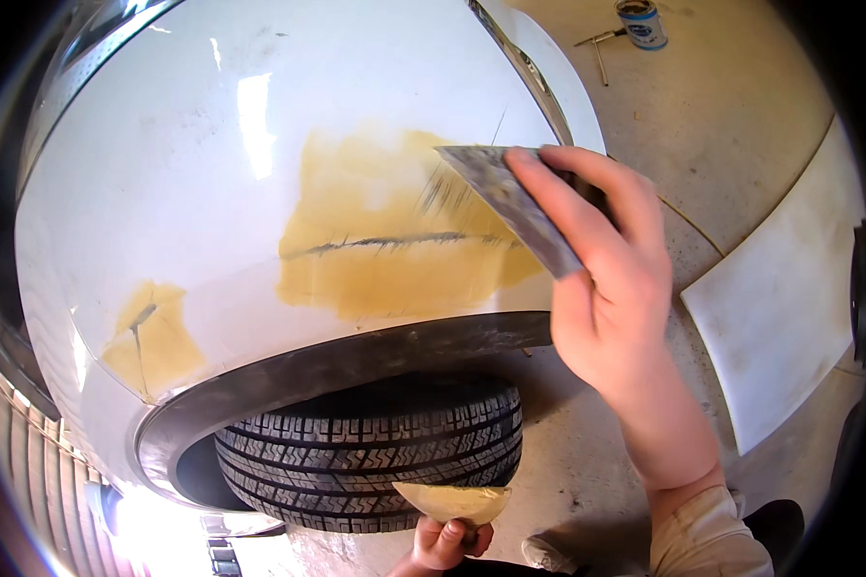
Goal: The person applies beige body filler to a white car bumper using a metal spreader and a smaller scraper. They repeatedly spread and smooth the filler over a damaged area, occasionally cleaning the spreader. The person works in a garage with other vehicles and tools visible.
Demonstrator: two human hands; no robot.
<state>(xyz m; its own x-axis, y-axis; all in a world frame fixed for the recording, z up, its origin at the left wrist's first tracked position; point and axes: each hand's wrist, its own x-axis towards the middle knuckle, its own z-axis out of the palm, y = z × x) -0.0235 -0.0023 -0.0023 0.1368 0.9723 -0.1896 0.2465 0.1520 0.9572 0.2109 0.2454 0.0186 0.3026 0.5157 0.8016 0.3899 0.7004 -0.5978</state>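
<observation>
My right hand [606, 260] grips a wide grey putty knife [515, 207], its blade smeared and slanting over the upper right of a yellow filler patch [375, 274] on the white car body panel [192, 125]. Dark streaks and a long dark crease cross this patch. In my left hand [445, 543], low in front of the tire, is a spreader [457, 502] coated with yellow filler, held with its wide edge up. A smaller yellow patch [154, 332] with a dark dent sits further left. Whether the blade touches the panel I cannot tell.
Below the panel, black wheel arch trim [356, 361] curves over a treaded tire [375, 452]. A loose white panel [779, 298] lies on the concrete floor at right. A blue can [642, 24] stands at the back beside a T-shaped tool [601, 43]. Bright light glares at lower left.
</observation>
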